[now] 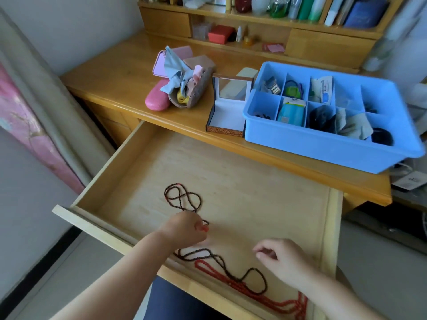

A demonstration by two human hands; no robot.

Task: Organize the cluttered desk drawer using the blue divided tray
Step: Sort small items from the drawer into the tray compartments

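While the left hand (pixel 184 229) pinches the dark beads (pixel 182 199) in the drawer (pixel 231 181), the right hand (pixel 282 259) hovers beside it, fingers (pixel 263 251) loosely curled, holding nothing.

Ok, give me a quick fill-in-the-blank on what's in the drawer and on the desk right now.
1. The blue divided tray stands on the ____, not in the open drawer.
2. Besides the dark bead string, the drawer holds a ____ bead string.
3. The left hand touches the ____ bead string.

Missing words: desk; red; dark
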